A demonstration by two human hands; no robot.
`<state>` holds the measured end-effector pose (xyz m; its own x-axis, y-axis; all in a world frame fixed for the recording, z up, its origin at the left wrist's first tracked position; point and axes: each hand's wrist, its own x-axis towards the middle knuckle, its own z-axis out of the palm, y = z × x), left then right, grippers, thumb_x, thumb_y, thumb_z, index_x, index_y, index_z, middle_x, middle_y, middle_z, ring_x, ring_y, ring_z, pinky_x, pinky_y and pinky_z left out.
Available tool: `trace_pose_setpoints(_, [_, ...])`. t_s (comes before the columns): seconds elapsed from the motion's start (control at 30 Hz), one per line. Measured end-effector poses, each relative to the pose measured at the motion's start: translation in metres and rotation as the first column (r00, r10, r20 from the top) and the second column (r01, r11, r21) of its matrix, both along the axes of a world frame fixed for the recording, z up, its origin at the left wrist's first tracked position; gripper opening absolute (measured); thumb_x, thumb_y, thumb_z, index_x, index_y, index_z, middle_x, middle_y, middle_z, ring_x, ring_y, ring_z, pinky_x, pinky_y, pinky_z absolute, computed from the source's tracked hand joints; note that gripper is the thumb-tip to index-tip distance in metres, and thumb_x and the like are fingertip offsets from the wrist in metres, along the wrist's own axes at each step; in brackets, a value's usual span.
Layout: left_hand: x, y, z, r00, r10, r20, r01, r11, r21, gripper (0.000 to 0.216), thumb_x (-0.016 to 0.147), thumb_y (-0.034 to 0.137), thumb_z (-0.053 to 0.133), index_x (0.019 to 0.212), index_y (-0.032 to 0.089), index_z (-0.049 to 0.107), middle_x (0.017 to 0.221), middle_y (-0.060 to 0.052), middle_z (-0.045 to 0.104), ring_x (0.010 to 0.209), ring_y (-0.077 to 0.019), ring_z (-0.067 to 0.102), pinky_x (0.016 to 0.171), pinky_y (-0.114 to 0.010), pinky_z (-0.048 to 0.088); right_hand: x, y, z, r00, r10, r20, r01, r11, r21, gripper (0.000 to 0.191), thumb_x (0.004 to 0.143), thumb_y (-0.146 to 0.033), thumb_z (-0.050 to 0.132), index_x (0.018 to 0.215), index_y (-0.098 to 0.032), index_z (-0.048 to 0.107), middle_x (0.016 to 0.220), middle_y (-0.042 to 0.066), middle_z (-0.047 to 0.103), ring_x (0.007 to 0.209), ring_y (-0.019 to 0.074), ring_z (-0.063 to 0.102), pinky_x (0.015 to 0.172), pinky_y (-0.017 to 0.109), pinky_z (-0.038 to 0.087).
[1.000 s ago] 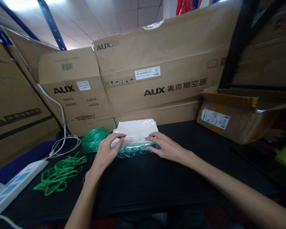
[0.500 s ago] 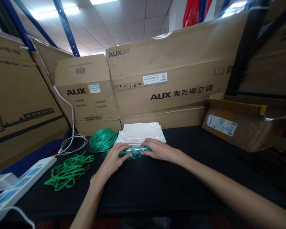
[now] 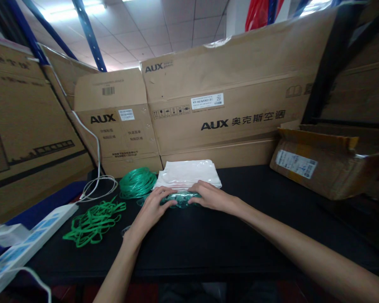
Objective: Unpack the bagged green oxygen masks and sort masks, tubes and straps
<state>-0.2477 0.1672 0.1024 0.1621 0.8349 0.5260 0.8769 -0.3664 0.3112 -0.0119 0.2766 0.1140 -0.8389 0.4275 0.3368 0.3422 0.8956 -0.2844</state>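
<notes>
On the black tabletop, both of my hands grip a shiny, see-through greenish plastic bundle; its exact kind is unclear. My left hand closes on its left end, thumb in front and fingers behind. My right hand does the same at the right end. Directly behind the bundle lies a stack of white folded plastic sheets or bags. A coil of glossy green cord sits just beyond my left hand. Part of a small clear loop shows beside my left wrist.
A tangle of flat green strap lies at left, near a white power strip and a white cable. Large cardboard boxes wall off the back. An open cardboard box stands at right.
The view has shifted slightly, so everything appears a little displaced. My hands keep their grip on the greenish bundle in nearly the same place.
</notes>
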Motion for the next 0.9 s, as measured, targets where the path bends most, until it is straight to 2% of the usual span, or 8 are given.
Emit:
trace_pose_setpoints(0.17, [0.002,0.001,-0.001,1.000,-0.002,0.008,0.002,1.000,0.006,0.029,0.093,0.037,0.068,0.120,0.027,0.071,0.118,-0.005,0.071,0.115,-0.0245,0.063,0.107,-0.042,0.048,-0.001,-0.011,0.006,0.996,-0.077,0.049,0.077,0.997,-0.003,0.038,0.089,-0.038,0.073,0.119,-0.014,0.072,0.113,0.018,0.074,0.107,0.0346,0.069,0.089,0.040,0.052])
trace_pose_setpoints(0.4, [0.001,-0.002,0.001,1.000,-0.006,0.012,0.006,1.000,-0.006,0.029,0.094,0.038,0.067,0.120,0.027,0.071,0.120,-0.005,0.070,0.118,-0.0244,0.062,0.108,-0.042,0.046,0.016,-0.012,0.011,0.985,-0.159,0.064,0.161,0.987,-0.026,0.035,0.090,-0.036,0.071,0.118,-0.014,0.072,0.110,0.017,0.074,0.104,0.0330,0.070,0.085,0.038,0.053])
trace_pose_setpoints(0.6, [0.006,-0.002,-0.001,1.000,-0.002,0.016,0.002,1.000,0.005,0.031,0.093,0.039,0.068,0.122,0.028,0.070,0.121,-0.006,0.071,0.119,-0.0250,0.063,0.108,-0.043,0.047,0.042,-0.027,0.008,0.993,-0.109,0.054,0.111,0.993,-0.043,0.042,0.091,-0.040,0.070,0.125,-0.015,0.068,0.120,0.016,0.072,0.112,0.0310,0.067,0.095,0.038,0.051])
trace_pose_setpoints(0.73, [0.010,-0.006,0.004,0.999,0.001,0.041,-0.003,0.999,0.051,0.034,0.092,0.041,0.069,0.122,0.026,0.070,0.123,-0.006,0.072,0.121,-0.0251,0.063,0.109,-0.043,0.047,0.035,-0.052,0.006,0.999,-0.035,0.025,0.036,0.999,-0.028,0.040,0.090,-0.037,0.073,0.125,-0.017,0.069,0.123,0.013,0.072,0.113,0.0294,0.066,0.098,0.037,0.050])
trace_pose_setpoints(0.8, [0.007,-0.013,0.013,0.994,0.065,0.088,-0.075,0.990,0.119,0.032,0.094,0.042,0.065,0.120,0.025,0.071,0.123,-0.007,0.073,0.119,-0.0251,0.065,0.108,-0.042,0.048,0.024,-0.064,0.006,1.000,0.012,0.006,-0.012,1.000,0.005,0.039,0.089,-0.037,0.074,0.123,-0.017,0.070,0.122,0.013,0.072,0.113,0.0296,0.067,0.097,0.037,0.050])
trace_pose_setpoints(0.9, [-0.005,-0.029,0.029,0.935,0.267,0.233,-0.315,0.926,0.205,0.034,0.099,0.044,0.053,0.116,0.022,0.072,0.123,-0.008,0.074,0.118,-0.0250,0.066,0.107,-0.039,0.048,-0.001,-0.078,0.009,0.995,0.094,0.023,-0.096,0.991,0.090,0.031,0.091,-0.038,0.072,0.114,-0.017,0.072,0.114,0.011,0.074,0.108,0.0283,0.068,0.093,0.036,0.052])
